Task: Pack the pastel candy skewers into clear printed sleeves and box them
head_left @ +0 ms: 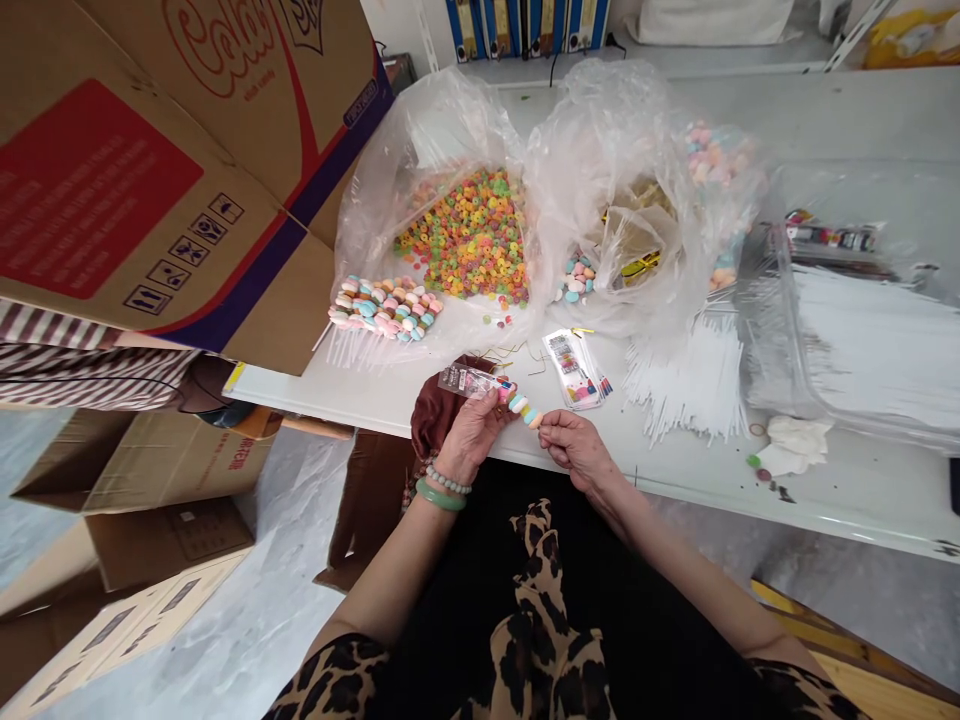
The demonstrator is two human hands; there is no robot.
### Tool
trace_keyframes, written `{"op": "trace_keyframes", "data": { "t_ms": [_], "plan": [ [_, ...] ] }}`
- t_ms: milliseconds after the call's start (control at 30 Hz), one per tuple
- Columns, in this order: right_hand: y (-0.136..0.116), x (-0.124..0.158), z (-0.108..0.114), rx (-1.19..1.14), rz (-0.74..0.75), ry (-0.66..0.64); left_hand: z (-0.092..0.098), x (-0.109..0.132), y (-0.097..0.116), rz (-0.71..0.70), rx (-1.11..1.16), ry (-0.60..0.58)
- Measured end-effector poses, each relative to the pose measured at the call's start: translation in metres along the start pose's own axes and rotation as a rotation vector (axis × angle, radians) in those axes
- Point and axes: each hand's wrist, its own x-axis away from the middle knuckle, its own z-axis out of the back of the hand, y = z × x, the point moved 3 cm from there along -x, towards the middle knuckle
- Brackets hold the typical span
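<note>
my left hand (472, 432) is closed in a pinch on a stick of pastel candy discs (523, 408) and a clear plastic sleeve (466, 380), and my right hand (574, 450) pinches the far end of the stick between its fingertips (544, 422). the stick sits between my hands, just over the front edge of the white table (825, 505). the sleeve carries colourful print, too small to read. just beyond it lies a stack of printed packets (574, 368), their words also unreadable. further back, clear plastic bags hold a heap of coloured candy rings (465, 235) and some pastel candy discs (577, 280). loose white sticks (686, 380) lie to the right, beside a clear plastic tub (825, 330). at my left, a cardboard box (187, 200) looms over the table's corner, showing a red panel, package-handling symbols and red script lettering i can't make out. a jade bangle (440, 494) circles my left wrist.
</note>
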Motion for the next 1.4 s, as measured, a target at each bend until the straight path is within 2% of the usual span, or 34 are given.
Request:
{"op": "trace_keyframes", "data": {
  "t_ms": [200, 267, 300, 367, 467, 533, 600, 700, 800, 900, 1000, 1067, 1133, 1233, 1300, 1400],
  "plan": [
    [-0.003, -0.001, 0.003, -0.138, -0.205, -0.135, 0.004, 0.000, 0.001, -0.050, -0.126, -0.003],
    [-0.001, -0.001, 0.003, -0.078, -0.240, -0.168, 0.004, 0.000, 0.004, -0.067, -0.198, 0.006],
    [-0.001, -0.001, 0.004, -0.007, -0.212, -0.153, 0.003, 0.001, 0.006, -0.065, -0.239, 0.013],
    [-0.002, 0.000, 0.005, 0.213, -0.032, -0.060, 0.003, 0.002, 0.009, -0.058, -0.317, 0.029],
    [-0.010, 0.007, 0.004, 0.729, 0.464, 0.095, 0.003, 0.003, 0.014, -0.051, -0.385, 0.044],
    [-0.012, 0.014, 0.000, 1.123, 0.800, 0.149, 0.005, 0.003, 0.017, -0.012, -0.401, 0.028],
    [-0.011, 0.019, -0.001, 1.407, 1.034, 0.193, 0.009, 0.003, 0.019, 0.059, -0.424, -0.030],
    [-0.007, 0.020, 0.005, 1.546, 1.174, 0.234, 0.016, 0.002, 0.024, 0.073, -0.481, -0.077],
    [-0.004, 0.019, 0.008, 1.565, 1.180, 0.216, 0.018, 0.002, 0.025, 0.000, -0.511, -0.044],
    [-0.002, 0.020, 0.004, 1.527, 1.130, 0.210, 0.013, 0.003, 0.017, -0.002, -0.478, -0.018],
    [-0.005, 0.019, -0.001, 1.279, 0.954, 0.216, 0.005, 0.007, 0.006, -0.030, -0.395, 0.051],
    [-0.007, 0.016, -0.003, 0.998, 0.742, 0.186, 0.002, 0.009, 0.002, -0.076, -0.319, 0.091],
    [-0.006, 0.010, -0.002, 0.676, 0.464, 0.125, 0.001, 0.010, 0.003, -0.130, -0.262, 0.104],
    [-0.004, 0.003, 0.000, 0.247, 0.080, 0.004, 0.003, 0.010, 0.010, -0.161, -0.252, 0.063],
    [-0.004, 0.000, 0.002, 0.059, -0.072, -0.072, 0.005, 0.010, 0.013, -0.131, -0.276, 0.031],
    [-0.002, -0.003, 0.004, -0.111, -0.216, -0.173, 0.006, 0.011, 0.012, -0.107, -0.311, 0.044]
  ]
}}
